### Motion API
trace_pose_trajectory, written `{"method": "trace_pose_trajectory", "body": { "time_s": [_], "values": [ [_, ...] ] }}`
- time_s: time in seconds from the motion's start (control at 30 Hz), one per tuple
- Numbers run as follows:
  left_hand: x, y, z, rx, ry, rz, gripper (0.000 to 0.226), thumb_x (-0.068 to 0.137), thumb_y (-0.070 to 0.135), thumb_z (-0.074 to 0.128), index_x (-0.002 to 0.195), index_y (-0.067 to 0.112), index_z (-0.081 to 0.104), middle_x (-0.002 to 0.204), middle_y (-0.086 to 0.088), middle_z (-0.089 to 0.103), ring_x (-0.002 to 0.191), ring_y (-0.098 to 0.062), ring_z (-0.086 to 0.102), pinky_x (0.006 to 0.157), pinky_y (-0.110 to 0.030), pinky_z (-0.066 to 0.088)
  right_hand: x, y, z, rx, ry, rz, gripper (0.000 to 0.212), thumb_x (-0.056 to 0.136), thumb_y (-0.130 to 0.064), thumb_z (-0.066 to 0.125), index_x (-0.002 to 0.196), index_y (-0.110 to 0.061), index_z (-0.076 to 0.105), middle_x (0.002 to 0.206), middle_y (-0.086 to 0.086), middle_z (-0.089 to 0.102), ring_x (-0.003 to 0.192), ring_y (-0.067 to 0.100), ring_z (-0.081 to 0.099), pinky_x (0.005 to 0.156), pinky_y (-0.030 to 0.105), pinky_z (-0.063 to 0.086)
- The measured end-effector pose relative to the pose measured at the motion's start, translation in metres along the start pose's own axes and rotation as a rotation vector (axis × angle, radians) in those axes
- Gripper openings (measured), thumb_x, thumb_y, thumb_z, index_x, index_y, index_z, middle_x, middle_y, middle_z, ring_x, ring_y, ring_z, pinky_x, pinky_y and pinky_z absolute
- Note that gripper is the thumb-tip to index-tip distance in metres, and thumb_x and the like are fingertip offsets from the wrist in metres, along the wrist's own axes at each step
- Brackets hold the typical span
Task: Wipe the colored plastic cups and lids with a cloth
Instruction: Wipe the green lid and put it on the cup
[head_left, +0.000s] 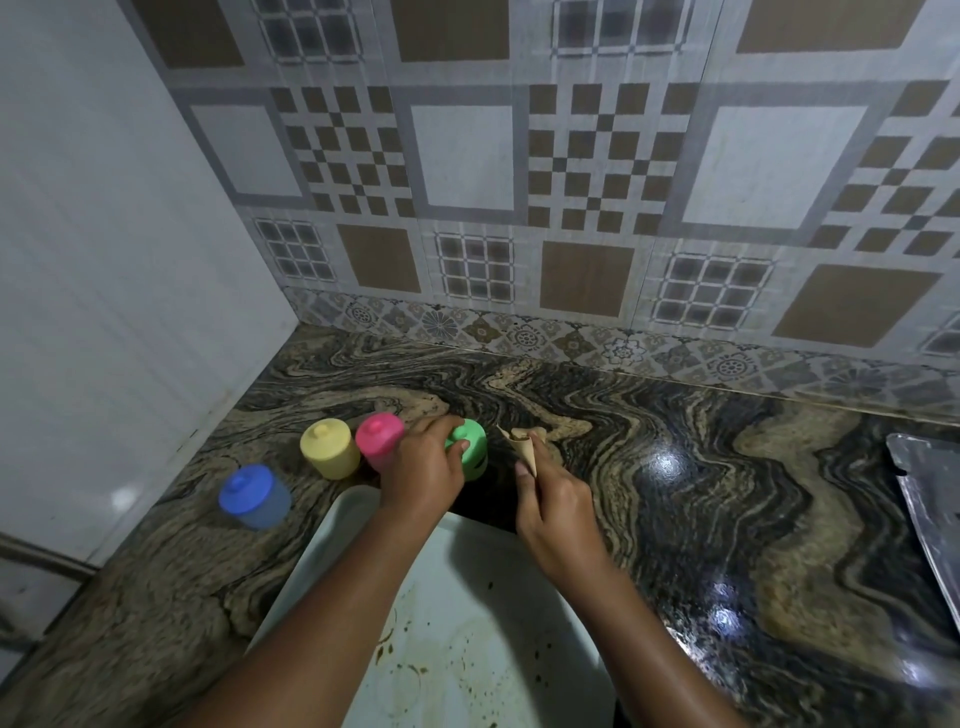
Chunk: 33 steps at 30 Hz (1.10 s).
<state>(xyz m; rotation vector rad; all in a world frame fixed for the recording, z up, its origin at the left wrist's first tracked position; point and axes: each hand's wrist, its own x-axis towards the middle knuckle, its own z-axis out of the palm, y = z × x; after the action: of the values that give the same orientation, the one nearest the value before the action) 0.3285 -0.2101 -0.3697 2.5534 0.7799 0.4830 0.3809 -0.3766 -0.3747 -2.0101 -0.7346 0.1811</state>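
My left hand (423, 467) grips the green lidded cup (470, 449) on the countertop (675, 467); my right hand (553, 501) pinches a tan cloth (522, 444) beside it. Blue (253, 496), yellow (330, 448) and pink (379, 439) cups wait; I judge wiping barely begun.

swirled stone counter (675, 467) | stained white tray (467, 623) | foil sheet (930, 499) | tiled wall (571, 182)

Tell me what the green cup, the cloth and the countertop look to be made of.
Green cup: looks like matte moulded plastic, uniform colour with a soft sheen and a knobbed lid. Cloth in the right hand: tan, seemingly thin fabric, bunched into a creased point; the weave is too small to tell. Countertop: likely polished granite or similar stone, with swirling dark and beige veins and sharp light reflections.
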Motion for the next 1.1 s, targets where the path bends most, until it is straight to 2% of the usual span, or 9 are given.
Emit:
{"method": "trace_pose_trajectory", "body": {
  "time_s": [0.07,0.2,0.43,0.63,0.73,0.83,0.93,1.07,1.1],
  "values": [
    [0.000,0.000,0.001,-0.016,-0.011,0.026,0.038,0.092,0.016,0.067,0.130,0.017,0.065,0.127,-0.010,0.067,0.116,-0.029,0.063,0.096,-0.036,0.050,-0.001,0.001,0.001,-0.010,0.007,-0.003,0.053,0.098,-0.025,0.047,0.142,0.004,0.055,0.145,0.020,0.057,0.129,0.032,0.061,0.106,0.026,0.043],
    [0.000,-0.003,0.005,-0.039,-0.034,0.033,0.042,0.084,0.017,0.076,0.124,0.014,0.068,0.122,-0.008,0.068,0.113,-0.027,0.064,0.096,-0.033,0.049,-0.002,-0.001,-0.001,-0.014,0.023,-0.005,0.053,0.098,-0.026,0.046,0.143,0.002,0.054,0.145,0.019,0.057,0.128,0.031,0.062,0.106,0.029,0.046],
    [-0.005,-0.005,0.011,-0.089,-0.032,0.017,0.041,0.083,0.007,0.075,0.123,0.013,0.067,0.122,-0.010,0.068,0.112,-0.029,0.064,0.095,-0.031,0.047,-0.002,-0.003,-0.002,0.005,0.040,-0.004,0.051,0.099,-0.022,0.049,0.143,0.004,0.053,0.145,0.020,0.056,0.131,0.031,0.058,0.106,0.013,0.035],
    [-0.010,-0.009,0.010,-0.105,-0.038,0.006,0.047,0.085,0.005,0.073,0.130,0.017,0.065,0.130,-0.005,0.066,0.120,-0.026,0.060,0.099,-0.030,0.046,-0.007,-0.011,-0.001,0.044,0.048,0.008,0.056,0.099,-0.030,0.043,0.146,-0.003,0.051,0.147,0.016,0.056,0.132,0.029,0.058,0.107,0.031,0.047],
    [-0.010,-0.011,0.008,-0.082,-0.041,0.036,0.056,0.086,0.008,0.073,0.139,0.020,0.059,0.140,-0.003,0.060,0.129,-0.023,0.056,0.105,-0.034,0.046,-0.009,-0.014,-0.005,0.052,0.054,0.026,0.056,0.099,-0.030,0.043,0.147,-0.003,0.050,0.141,0.019,0.061,0.126,0.032,0.063,0.102,0.031,0.044],
    [-0.010,-0.011,0.006,-0.063,-0.049,0.045,0.060,0.087,0.011,0.073,0.144,0.022,0.055,0.144,-0.004,0.058,0.131,-0.023,0.055,0.107,-0.035,0.045,-0.010,-0.013,-0.010,0.056,0.054,0.050,0.059,0.099,-0.035,0.041,0.149,-0.004,0.047,0.124,0.027,0.069,0.112,0.040,0.067,0.090,0.033,0.046],
    [-0.009,-0.010,0.005,-0.053,-0.048,0.043,0.060,0.088,0.014,0.072,0.145,0.022,0.054,0.142,-0.004,0.059,0.129,-0.024,0.056,0.104,-0.036,0.048,-0.012,-0.014,-0.013,0.048,0.049,0.035,0.067,0.097,-0.048,0.033,0.148,-0.008,0.051,0.119,0.028,0.069,0.110,0.041,0.067,0.080,0.023,0.041],
    [-0.010,-0.006,0.001,-0.034,-0.072,0.047,0.064,0.088,0.019,0.073,0.147,0.023,0.050,0.146,-0.004,0.055,0.135,-0.025,0.052,0.105,-0.038,0.047,-0.015,-0.012,-0.016,0.076,0.044,-0.015,0.049,0.101,-0.039,0.037,0.139,-0.019,0.062,0.138,0.009,0.066,0.129,0.025,0.061,0.099,0.028,0.047],
    [-0.012,-0.007,-0.002,-0.011,-0.072,0.049,0.065,0.088,0.024,0.073,0.148,0.025,0.049,0.148,-0.003,0.053,0.136,-0.024,0.050,0.104,-0.041,0.050,-0.015,-0.012,-0.017,0.073,0.058,-0.003,0.048,0.102,-0.036,0.039,0.138,-0.016,0.062,0.137,0.007,0.067,0.126,0.021,0.063,0.097,0.026,0.048]
  ]
}}
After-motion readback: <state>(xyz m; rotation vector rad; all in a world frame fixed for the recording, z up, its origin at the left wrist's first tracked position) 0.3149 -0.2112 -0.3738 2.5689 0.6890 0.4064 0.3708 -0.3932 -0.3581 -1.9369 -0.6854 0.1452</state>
